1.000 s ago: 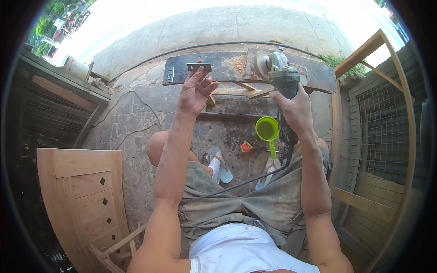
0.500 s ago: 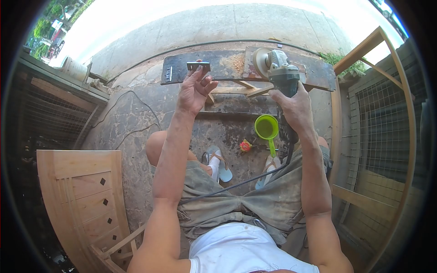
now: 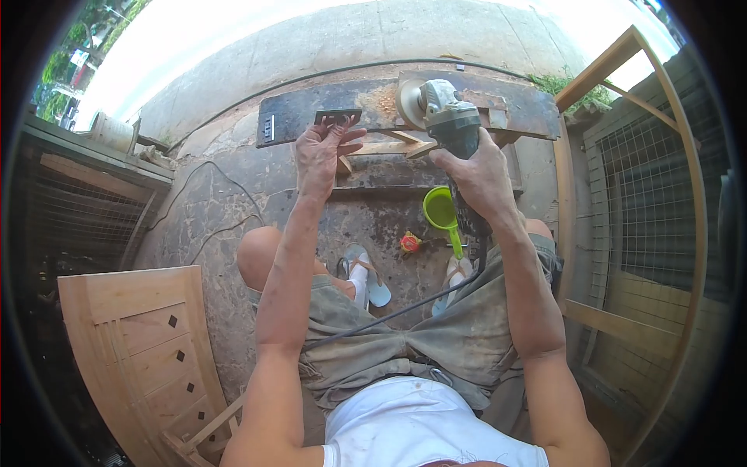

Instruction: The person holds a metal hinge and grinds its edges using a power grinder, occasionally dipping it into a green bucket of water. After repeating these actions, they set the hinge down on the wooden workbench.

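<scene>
My left hand (image 3: 320, 156) has its fingers closed around a small, dark, flat metal plate (image 3: 339, 114), held above the bench. The bench (image 3: 297, 109) is a low, dark, worn board. My right hand (image 3: 484, 177) grips an angle grinder (image 3: 454, 124) by its body. Its round pale disc (image 3: 409, 104) faces left, a short gap to the right of the plate. From the grinder, a black cord (image 3: 405, 313) runs down across my lap. Another narrow metal piece (image 3: 269, 128) lies at the bench's left end.
Between my feet and the bench sit a green dipper (image 3: 439, 206) and a red-yellow tape measure (image 3: 410, 243). A carved wooden panel (image 3: 117, 311) leans at the left. On the right stands a wooden frame (image 3: 566, 218) beside wire mesh (image 3: 630, 175).
The plate has tilted in my left hand, its bright face now dark. Both hands and the grinder sit slightly farther left in view, as does the whole scene.
</scene>
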A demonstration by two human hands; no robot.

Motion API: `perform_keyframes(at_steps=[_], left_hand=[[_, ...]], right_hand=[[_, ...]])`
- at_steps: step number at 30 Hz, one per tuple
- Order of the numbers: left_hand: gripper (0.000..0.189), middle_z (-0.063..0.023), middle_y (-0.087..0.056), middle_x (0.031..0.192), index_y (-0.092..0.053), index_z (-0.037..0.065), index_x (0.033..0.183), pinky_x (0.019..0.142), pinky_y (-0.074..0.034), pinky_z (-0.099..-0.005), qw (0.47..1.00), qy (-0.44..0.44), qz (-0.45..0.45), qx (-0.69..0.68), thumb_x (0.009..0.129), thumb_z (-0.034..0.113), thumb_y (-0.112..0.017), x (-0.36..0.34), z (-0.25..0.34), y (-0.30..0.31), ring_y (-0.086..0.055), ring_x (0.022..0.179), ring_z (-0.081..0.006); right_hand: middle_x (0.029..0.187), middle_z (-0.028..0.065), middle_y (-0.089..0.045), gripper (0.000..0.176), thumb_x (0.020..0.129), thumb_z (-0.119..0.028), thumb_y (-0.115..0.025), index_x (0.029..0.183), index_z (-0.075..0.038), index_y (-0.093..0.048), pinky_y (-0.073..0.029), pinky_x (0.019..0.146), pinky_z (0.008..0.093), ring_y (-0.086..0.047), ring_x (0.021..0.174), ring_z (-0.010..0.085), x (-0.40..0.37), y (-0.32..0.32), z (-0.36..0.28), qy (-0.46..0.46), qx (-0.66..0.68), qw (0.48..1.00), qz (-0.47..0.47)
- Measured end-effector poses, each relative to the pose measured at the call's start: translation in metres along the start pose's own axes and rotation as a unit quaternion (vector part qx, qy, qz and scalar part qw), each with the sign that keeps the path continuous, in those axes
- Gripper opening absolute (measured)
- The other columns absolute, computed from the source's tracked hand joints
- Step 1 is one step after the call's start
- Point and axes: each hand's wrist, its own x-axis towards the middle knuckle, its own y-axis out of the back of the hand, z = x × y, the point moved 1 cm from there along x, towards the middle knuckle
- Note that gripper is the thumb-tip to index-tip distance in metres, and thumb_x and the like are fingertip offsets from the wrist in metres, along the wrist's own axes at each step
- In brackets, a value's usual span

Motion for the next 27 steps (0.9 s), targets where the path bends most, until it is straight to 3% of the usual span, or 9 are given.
perform_keyframes(at_steps=[6, 15, 27], left_hand=[[0.029, -0.0187, -0.082, 0.122, -0.071, -0.001, 0.133, 0.085, -0.073, -0.0399, 1.0, 0.004, -0.027, -0.005, 0.112, 0.019, -0.073, -0.005, 0.003, -0.01, -0.084, 0.104, -0.0311], [0.027, -0.019, -0.083, 0.121, -0.071, -0.004, 0.134, 0.085, -0.072, -0.0369, 0.996, -0.021, -0.042, 0.082, 0.115, 0.015, -0.067, -0.01, 0.012, -0.017, -0.085, 0.102, -0.0296], [0.027, -0.02, -0.083, 0.12, -0.068, -0.007, 0.133, 0.082, -0.071, -0.0345, 0.995, -0.041, -0.049, 0.078, 0.114, 0.013, -0.068, -0.013, 0.014, -0.024, -0.085, 0.093, -0.0286]], right_hand=[[0.11, 0.029, -0.081, 0.069, 0.086, -0.041, -0.086, 0.128, 0.01, -0.066, -0.06, 0.098, 0.0474, -0.08, 0.105, 0.0406, -0.002, -0.005, -0.004, -0.003, -0.037, 0.999, -0.022], [0.111, 0.0296, -0.08, 0.071, 0.085, -0.041, -0.084, 0.13, 0.01, -0.065, -0.06, 0.1, 0.0475, -0.08, 0.107, 0.0404, -0.004, -0.009, -0.009, -0.01, -0.059, 0.997, -0.039], [0.112, 0.0301, -0.079, 0.072, 0.086, -0.041, -0.083, 0.131, 0.012, -0.064, -0.061, 0.1, 0.0493, -0.08, 0.108, 0.0414, -0.005, -0.015, -0.011, -0.007, -0.072, 0.996, -0.058]])
